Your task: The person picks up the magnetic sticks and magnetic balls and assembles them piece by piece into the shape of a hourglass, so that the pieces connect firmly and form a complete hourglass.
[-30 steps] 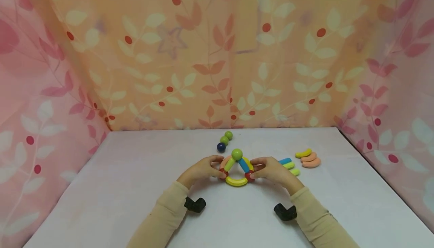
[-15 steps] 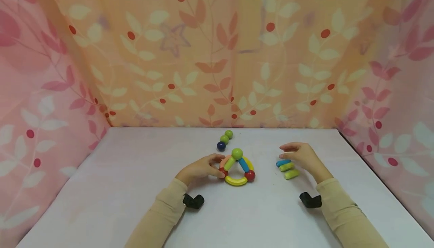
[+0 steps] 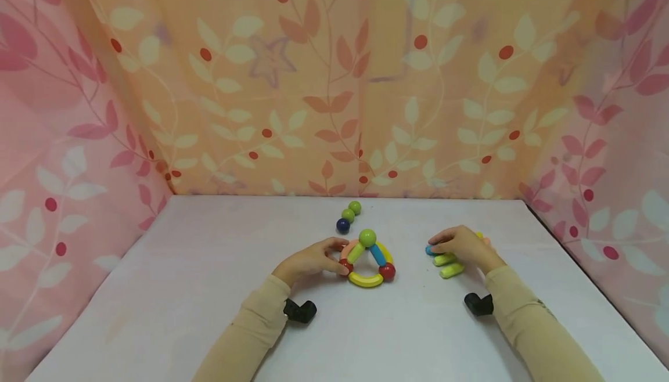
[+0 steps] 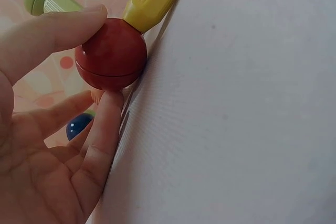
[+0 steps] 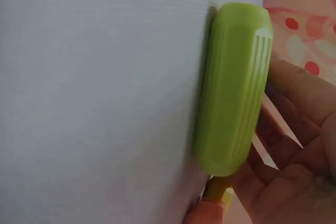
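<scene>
Left wrist view: left hand pinches red ball. Head view: right hand touches blue stick; cannot tell grip.

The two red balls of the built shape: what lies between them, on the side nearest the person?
A curved yellow piece runs from the left red ball to the right red ball; the head view shows this.

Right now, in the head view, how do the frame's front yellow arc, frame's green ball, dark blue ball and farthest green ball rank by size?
Largest: front yellow arc
Next: frame's green ball
Smallest: dark blue ball, farthest green ball: too alike to rank
</scene>
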Demonstrator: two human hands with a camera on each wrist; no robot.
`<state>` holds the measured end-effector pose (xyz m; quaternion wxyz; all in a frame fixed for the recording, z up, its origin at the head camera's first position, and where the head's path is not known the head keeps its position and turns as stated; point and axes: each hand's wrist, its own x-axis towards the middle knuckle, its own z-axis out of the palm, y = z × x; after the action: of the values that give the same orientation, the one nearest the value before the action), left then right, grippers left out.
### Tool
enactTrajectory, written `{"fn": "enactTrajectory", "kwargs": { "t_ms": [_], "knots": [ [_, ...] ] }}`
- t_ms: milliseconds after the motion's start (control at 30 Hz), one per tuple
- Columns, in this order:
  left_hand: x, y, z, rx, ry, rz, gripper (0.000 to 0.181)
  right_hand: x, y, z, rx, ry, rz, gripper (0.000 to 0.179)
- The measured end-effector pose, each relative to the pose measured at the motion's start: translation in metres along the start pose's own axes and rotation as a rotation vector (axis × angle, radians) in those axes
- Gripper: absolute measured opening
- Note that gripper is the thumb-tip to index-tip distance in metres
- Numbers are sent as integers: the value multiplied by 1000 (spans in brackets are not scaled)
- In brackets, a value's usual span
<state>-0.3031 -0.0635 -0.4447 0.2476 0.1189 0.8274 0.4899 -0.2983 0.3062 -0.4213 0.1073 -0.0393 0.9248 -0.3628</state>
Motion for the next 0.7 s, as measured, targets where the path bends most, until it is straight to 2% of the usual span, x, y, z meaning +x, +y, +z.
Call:
{"fn": "enactTrajectory", "kwargs": {
  "t_ms": [233, 433, 567, 700],
  "knots": [
    [1, 1, -1, -23, -3, -6, 70, 5, -6, -2, -52, -43, 10, 33],
    [0, 0, 0, -22, 1, -10, 69, 8, -14, 2, -52, -21, 5, 32],
    [0, -1, 0, -11, 0, -16, 69, 7, -36, 7, 58, 51, -15, 39],
    [1, 1, 0, -17, 7, -25, 69, 1, -78, 17, 229, 104, -88, 48]
  ]
}}
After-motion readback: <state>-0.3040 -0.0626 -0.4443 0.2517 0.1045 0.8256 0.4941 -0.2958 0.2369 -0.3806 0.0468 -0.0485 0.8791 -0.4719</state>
